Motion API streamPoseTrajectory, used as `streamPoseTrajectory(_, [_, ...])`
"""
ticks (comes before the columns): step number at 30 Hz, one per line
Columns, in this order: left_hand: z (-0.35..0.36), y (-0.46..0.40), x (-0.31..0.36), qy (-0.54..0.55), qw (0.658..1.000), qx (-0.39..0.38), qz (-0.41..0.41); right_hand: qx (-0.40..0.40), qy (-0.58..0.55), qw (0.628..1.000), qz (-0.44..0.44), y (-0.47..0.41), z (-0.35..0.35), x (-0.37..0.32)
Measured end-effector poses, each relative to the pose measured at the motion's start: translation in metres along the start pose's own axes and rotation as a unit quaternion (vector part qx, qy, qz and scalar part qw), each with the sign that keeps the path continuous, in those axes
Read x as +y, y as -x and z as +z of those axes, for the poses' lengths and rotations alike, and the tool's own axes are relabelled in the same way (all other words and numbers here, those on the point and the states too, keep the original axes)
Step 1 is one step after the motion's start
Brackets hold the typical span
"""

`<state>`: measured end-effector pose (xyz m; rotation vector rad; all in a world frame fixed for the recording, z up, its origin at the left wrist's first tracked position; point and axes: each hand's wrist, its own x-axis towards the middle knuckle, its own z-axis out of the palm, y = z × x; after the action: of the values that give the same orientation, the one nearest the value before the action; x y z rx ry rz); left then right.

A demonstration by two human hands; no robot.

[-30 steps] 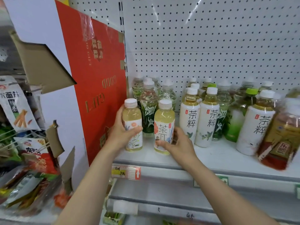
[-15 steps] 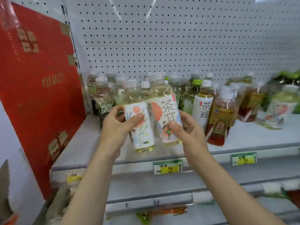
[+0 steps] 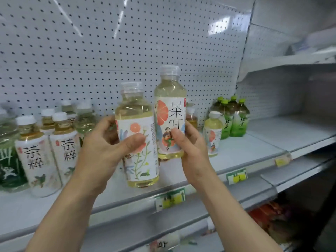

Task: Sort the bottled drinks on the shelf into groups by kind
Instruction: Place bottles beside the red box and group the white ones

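Note:
My left hand (image 3: 101, 151) grips a pale yellow tea bottle with a grapefruit and flower label (image 3: 138, 151), held above the shelf. My right hand (image 3: 190, 144) grips a second grapefruit tea bottle (image 3: 170, 113), a little higher and just to the right, almost touching the first. A third bottle of the same kind (image 3: 212, 131) stands on the white shelf (image 3: 245, 151) to the right. Behind it stand several green-capped green tea bottles (image 3: 234, 119). At the left stand white-label tea bottles (image 3: 34, 157) and clear green-label bottles (image 3: 7, 160).
The white pegboard back wall (image 3: 91, 51) rises behind the bottles. Yellow price tags (image 3: 171, 198) hang on the shelf's front edge. The shelf part at the far right (image 3: 291, 128) is bare. An amber bottle (image 3: 191, 117) stands behind my right hand. A lower shelf holds red packets (image 3: 263, 215).
Both hands have lifted their bottles off the shelf and carried them to the right. My view has swung right, away from the red box, and the green-capped bottles have come into sight.

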<state>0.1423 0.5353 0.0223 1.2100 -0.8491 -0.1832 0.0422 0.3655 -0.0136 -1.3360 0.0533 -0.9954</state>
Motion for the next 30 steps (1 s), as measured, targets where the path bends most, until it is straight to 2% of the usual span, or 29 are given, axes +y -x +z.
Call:
streamPoseTrajectory(4, [0.079, -0.017, -0.023, -0.013, 1.0, 0.0, -0.019, 0.01, 0.008, 1.0, 0.008, -0.023, -0.075, -0.011])
streamPoseTrajectory(8, [0.142, -0.04, -0.077, -0.029, 0.996, 0.034, -0.08, 0.037, 0.007, 0.999, 0.032, -0.042, -0.15, -0.015])
streamPoseTrajectory(16, [0.198, -0.066, -0.154, -0.076, 0.982, 0.115, -0.13, 0.071, 0.042, 0.994, 0.071, -0.087, -0.268, -0.01])
streamPoseTrajectory(25, [0.206, -0.06, -0.174, -0.078, 0.983, 0.123, -0.114, 0.079, 0.098, 0.982, 0.142, -0.137, -0.316, 0.042])
streamPoseTrajectory(30, [0.209, -0.059, -0.179, -0.068, 0.984, 0.123, -0.11, 0.016, 0.112, 0.974, 0.194, -0.161, -0.322, 0.074])
